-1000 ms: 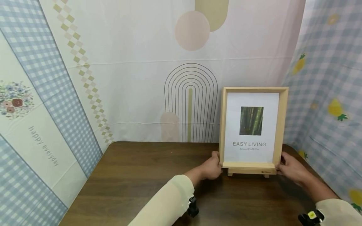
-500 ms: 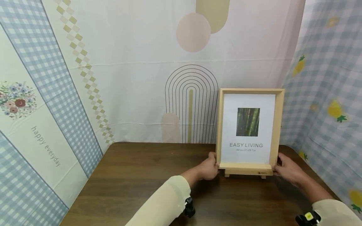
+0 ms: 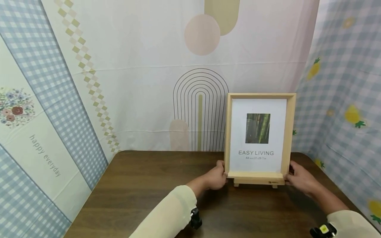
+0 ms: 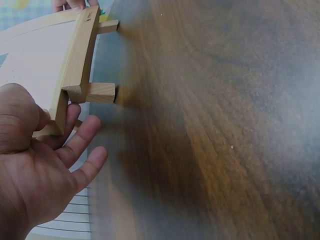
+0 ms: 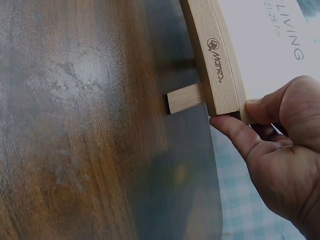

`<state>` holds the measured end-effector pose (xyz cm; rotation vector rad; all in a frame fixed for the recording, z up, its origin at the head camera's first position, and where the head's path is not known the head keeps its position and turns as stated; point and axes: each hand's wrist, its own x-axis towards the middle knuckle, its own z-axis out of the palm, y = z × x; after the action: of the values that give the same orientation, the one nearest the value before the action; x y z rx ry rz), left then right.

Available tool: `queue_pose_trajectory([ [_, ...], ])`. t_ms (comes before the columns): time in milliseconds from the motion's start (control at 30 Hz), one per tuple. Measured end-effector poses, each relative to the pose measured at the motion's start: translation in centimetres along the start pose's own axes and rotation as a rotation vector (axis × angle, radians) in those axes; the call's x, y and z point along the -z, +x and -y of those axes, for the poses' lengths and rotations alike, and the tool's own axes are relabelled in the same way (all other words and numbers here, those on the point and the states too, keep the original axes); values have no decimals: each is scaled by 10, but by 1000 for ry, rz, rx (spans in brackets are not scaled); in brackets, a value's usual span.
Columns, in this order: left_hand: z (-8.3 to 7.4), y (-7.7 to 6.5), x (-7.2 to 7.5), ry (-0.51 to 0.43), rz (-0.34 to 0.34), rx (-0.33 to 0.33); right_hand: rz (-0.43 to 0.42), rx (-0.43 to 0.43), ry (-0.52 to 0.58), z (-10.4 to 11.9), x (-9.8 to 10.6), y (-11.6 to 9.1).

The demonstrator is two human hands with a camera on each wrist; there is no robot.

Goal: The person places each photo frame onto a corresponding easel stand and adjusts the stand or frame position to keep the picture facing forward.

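Observation:
A light wooden picture frame (image 3: 288, 138) with a white "EASY LIVING" sheet stands upright on a small wooden easel (image 3: 259, 181), at the right rear of the table. My left hand (image 3: 215, 176) grips the frame's lower left corner, thumb in front and fingers behind; in the left wrist view two fingers of the left hand (image 4: 45, 170) stick out below it. At the lower right corner, my right hand (image 3: 302, 178) pinches the frame near the easel's ledge. The right wrist view shows the thumb of the right hand (image 5: 285, 150) on the frame edge and a finger under the ledge (image 5: 215, 65).
The dark brown wooden table (image 3: 143, 191) ends at a rear edge just behind the frame. A printed cloth (image 3: 143, 99) hangs behind it, and a blue checked cloth (image 3: 342, 138) hangs close on the right. The easel's short feet (image 4: 102, 92) point toward the table.
The frame and easel have shifted a little to the left across the table, with both hands moving along and keeping their hold on the lower corners.

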<state>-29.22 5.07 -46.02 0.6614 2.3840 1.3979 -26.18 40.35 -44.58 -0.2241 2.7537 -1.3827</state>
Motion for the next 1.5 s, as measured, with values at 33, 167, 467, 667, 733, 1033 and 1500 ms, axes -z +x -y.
queue_pose_trajectory([
  [33, 0, -1, 1, -14, 4, 4, 2, -2, 0, 0, -1, 0],
  [167, 1, -3, 4, -32, 15, 7, 10, 0, 3, 2, -3, 0],
  [467, 5, -8, 9, -18, 27, 10, 17, 15, 8, 7, -9, 1],
  [667, 9, -11, 13, 5, 21, 4, 22, 9, 9, 8, -12, 4],
  [733, 9, -12, 15, 5, 22, 0, 25, 9, 11, 9, -13, 5],
  [1033, 10, -15, 22, -2, 38, 10, 41, 5, 25, 11, -18, 5],
  [1500, 16, -23, 30, -2, 20, 4, 56, 10, 33, 23, -27, 1],
])
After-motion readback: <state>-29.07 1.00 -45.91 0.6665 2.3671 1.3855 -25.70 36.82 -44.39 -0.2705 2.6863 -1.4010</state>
